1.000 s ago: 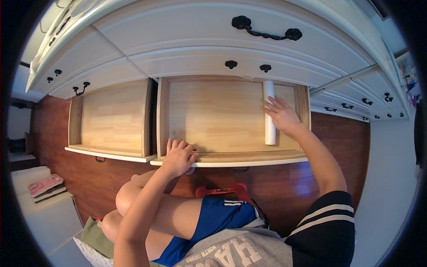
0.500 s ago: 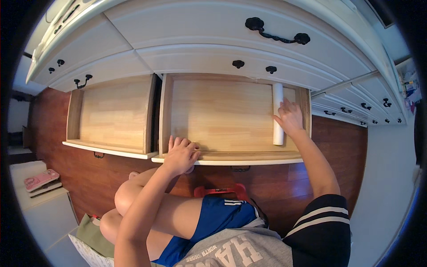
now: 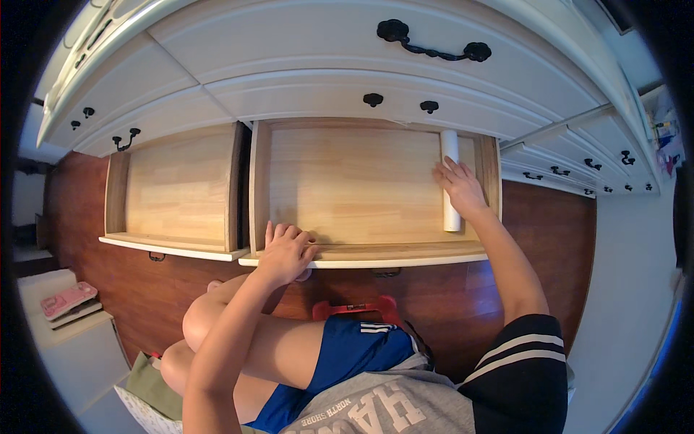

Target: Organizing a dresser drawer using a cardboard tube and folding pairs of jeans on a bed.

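Observation:
A long white roll (image 3: 451,210) lies front to back near the right side of an open, pale wooden drawer (image 3: 347,181). My right hand (image 3: 463,188) rests across the middle of this roll, fingers stretched out over it and past its left side. At the drawer's front left corner, my left hand (image 3: 285,253) lies over the top of the front panel. Its fingers are apart and a little bent, pointing into the drawer, and hold nothing I can see.
A second open drawer (image 3: 177,192) is on the left, also of bare wood. Above both rises the white dresser (image 3: 303,43) with black handles. A red object (image 3: 358,309) is on the brown floor by my legs. A pink item (image 3: 69,300) tops a white cabinet at left.
My right hand has shifted leftward over the white roll, its fingers now reaching past the left side. The left hand stays on the drawer front. The whole view has moved slightly.

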Action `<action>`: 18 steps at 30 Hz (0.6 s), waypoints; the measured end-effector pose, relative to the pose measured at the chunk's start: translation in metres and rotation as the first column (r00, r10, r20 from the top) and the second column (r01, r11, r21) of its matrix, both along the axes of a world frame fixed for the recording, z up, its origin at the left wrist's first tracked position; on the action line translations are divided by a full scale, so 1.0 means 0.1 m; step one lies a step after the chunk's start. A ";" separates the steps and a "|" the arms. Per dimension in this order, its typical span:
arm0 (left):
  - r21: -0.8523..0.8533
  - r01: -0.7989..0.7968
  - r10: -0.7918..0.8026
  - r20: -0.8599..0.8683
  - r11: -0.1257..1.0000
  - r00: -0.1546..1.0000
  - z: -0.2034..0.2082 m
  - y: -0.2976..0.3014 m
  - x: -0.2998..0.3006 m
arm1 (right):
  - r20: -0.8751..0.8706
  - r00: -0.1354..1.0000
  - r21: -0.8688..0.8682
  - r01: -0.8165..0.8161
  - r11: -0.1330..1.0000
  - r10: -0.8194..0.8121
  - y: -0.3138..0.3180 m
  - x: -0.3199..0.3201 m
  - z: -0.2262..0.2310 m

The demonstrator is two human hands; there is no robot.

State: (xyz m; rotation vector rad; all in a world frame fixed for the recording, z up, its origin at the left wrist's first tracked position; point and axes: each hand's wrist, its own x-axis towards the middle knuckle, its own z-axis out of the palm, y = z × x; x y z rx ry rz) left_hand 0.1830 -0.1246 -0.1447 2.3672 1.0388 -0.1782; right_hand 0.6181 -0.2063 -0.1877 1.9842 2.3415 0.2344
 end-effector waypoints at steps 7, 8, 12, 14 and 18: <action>-0.007 0.008 -0.008 -0.003 1.000 1.000 -0.01 0.00 -0.01 | -0.014 1.000 -0.169 0.012 0.986 -0.014 -0.01 0.00 0.14; -0.016 0.015 -0.016 -0.016 1.000 1.000 -0.01 0.01 -0.01 | -0.013 1.000 -0.169 0.013 0.986 -0.016 -0.02 0.01 0.20; -0.026 0.024 -0.025 -0.030 0.999 0.999 0.02 0.02 -0.01 | 0.002 0.995 -0.298 0.094 0.950 -0.097 -0.07 0.05 0.29; -0.026 0.021 -0.022 -0.022 0.999 1.000 0.03 0.01 0.01 | 0.034 0.995 -0.318 0.103 0.942 -0.097 -0.10 0.08 0.31; -0.025 0.010 -0.011 -0.021 1.000 1.000 0.06 0.01 0.02 | 0.101 0.988 -0.309 0.146 0.940 -0.120 -0.14 0.07 0.41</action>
